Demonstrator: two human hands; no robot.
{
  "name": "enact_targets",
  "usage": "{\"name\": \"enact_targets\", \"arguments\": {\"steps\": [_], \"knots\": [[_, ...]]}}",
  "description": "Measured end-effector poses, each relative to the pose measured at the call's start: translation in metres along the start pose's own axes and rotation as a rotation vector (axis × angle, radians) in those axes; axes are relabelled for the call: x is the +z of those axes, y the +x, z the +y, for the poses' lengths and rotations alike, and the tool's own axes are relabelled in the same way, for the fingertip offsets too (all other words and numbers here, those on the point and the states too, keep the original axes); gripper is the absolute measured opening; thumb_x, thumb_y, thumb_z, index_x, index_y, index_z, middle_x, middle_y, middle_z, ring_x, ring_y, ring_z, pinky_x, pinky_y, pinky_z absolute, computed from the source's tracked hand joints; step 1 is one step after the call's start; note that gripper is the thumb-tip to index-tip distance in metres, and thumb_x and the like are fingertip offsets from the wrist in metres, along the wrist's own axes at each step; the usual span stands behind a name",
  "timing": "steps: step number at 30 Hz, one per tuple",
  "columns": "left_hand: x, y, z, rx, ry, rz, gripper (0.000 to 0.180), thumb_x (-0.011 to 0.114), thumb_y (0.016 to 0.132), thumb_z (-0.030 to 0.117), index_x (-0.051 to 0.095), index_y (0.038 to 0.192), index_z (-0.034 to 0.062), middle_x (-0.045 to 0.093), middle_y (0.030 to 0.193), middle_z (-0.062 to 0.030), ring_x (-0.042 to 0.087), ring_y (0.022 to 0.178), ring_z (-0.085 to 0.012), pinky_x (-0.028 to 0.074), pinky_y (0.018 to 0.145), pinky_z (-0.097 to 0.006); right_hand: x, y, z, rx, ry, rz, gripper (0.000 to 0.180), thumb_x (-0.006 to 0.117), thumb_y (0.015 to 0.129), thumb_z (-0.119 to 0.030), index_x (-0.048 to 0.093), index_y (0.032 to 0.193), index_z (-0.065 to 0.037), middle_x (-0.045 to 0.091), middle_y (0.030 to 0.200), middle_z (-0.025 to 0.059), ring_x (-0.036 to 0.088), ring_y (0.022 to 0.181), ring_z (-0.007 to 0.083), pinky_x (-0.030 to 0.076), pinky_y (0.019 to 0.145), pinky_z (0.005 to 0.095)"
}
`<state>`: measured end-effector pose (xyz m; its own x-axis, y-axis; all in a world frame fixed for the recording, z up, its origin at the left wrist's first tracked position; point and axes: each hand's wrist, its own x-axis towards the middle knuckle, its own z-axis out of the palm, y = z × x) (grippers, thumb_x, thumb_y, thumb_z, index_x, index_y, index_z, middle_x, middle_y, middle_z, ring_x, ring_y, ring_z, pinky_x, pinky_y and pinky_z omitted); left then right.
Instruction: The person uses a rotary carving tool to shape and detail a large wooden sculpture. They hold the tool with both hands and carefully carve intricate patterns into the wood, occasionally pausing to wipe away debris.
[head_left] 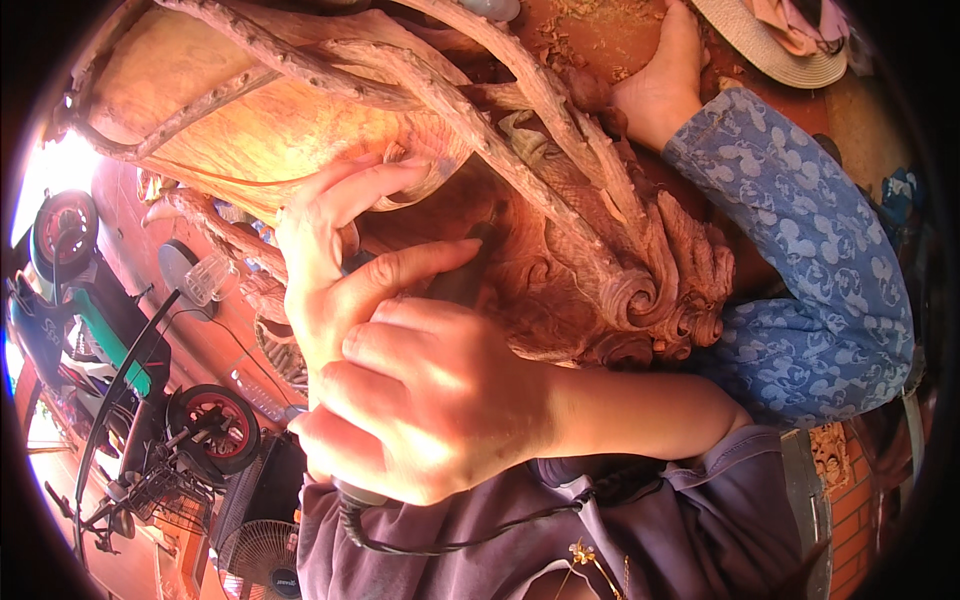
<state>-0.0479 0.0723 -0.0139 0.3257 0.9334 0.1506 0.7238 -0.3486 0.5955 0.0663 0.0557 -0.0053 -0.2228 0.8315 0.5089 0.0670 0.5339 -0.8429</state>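
Note:
My right hand (pixel 430 400) is closed around the body of a slim, dark corded power tool (pixel 458 282), like a die grinder; its black cord leaves the rear end below my fist. My left hand (pixel 325 240) lies just beyond, with one finger pressed along the tool's front and other fingers resting at the edge of a pale wooden part. The tool's nose points into a dark reddish hollow of a large wood carving (pixel 560 290) with scrolls and branch-like strands. Its tip is hard to make out. My left forearm is mostly hidden.
A bare foot (pixel 665 85) and a leg in blue patterned trousers (pixel 800 250) flank the carving at right. A straw hat (pixel 800 65) lies beyond among wood shavings. At left are a two-wheeled vehicle (pixel 125 370), a clear plastic container (pixel 208 280) and a fan (pixel 262 555).

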Motion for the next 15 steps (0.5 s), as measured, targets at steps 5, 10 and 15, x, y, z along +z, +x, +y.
{"name": "enact_targets", "arguments": {"steps": [5,10,15], "knots": [[0.002,0.0,0.0,0.0,-0.028,0.033,0.038,0.059,0.054,0.029,0.079,0.081,0.0132,0.063,0.117,-0.01,0.053,0.117,-0.0322,0.039,0.103,-0.043,0.001,-0.001,-0.003,-0.014,-0.012,-0.006,0.022,0.063,0.071,-0.019,0.052,0.059,-0.005,0.049,0.058,0.008,0.057,0.062,0.0245,0.041,0.051,0.0333],[0.002,0.0,0.003,-0.035,0.017,0.005,0.04,0.057,0.053,0.03,0.079,0.081,0.0115,0.063,0.117,-0.0099,0.053,0.118,-0.0306,0.039,0.103,-0.042,0.0,0.0,0.004,-0.025,-0.023,-0.019,0.02,0.063,0.069,-0.019,0.051,0.059,-0.006,0.05,0.058,0.0073,0.057,0.061,0.0229,0.042,0.052,0.0331],[0.002,0.002,0.004,-0.071,0.029,-0.002,0.042,0.055,0.054,0.03,0.079,0.082,0.0095,0.063,0.117,-0.0095,0.052,0.117,-0.0295,0.039,0.103,-0.041,-0.001,0.0,0.011,-0.027,0.015,-0.023,0.02,0.062,0.068,-0.02,0.05,0.059,-0.006,0.051,0.059,0.0074,0.058,0.059,0.0224,0.043,0.052,0.0337]]}}
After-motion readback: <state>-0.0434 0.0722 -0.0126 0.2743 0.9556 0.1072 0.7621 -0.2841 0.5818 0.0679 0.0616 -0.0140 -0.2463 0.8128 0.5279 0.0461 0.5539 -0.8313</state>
